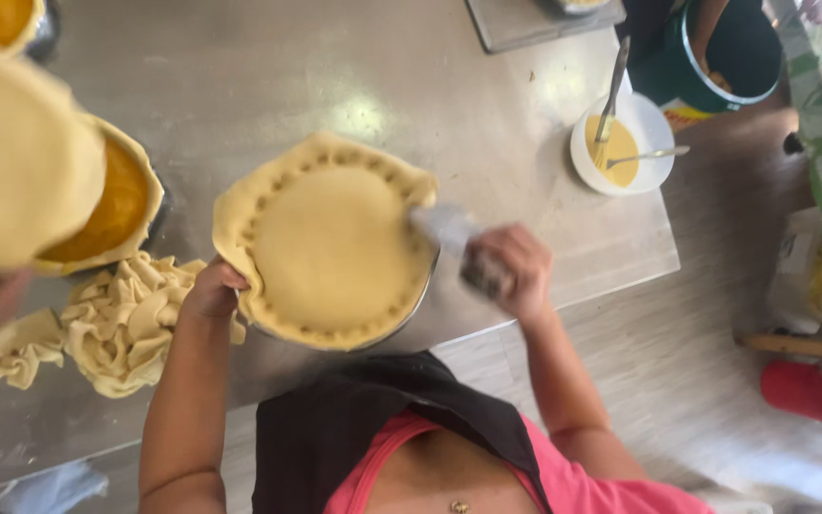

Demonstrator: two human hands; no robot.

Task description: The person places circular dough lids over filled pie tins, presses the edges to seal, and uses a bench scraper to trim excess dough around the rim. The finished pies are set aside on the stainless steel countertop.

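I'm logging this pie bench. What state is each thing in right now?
Pie: covered with a dough lid, rim pressed with dents, loose dough hanging over the left edge.
Left hand: gripping the pie's left edge.
Right hand: closed on a blurred scraper at the pie's right rim.
Second pie: open, orange filling showing.
Dough scraps: heaped.
Bowl: holds yellow liquid, a brush and a spoon.

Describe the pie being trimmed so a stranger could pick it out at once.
On the steel counter, find the pie at the near edge, between the left hand and right hand. Unlike the open orange pie beside it, a pale crimped lid covers it.
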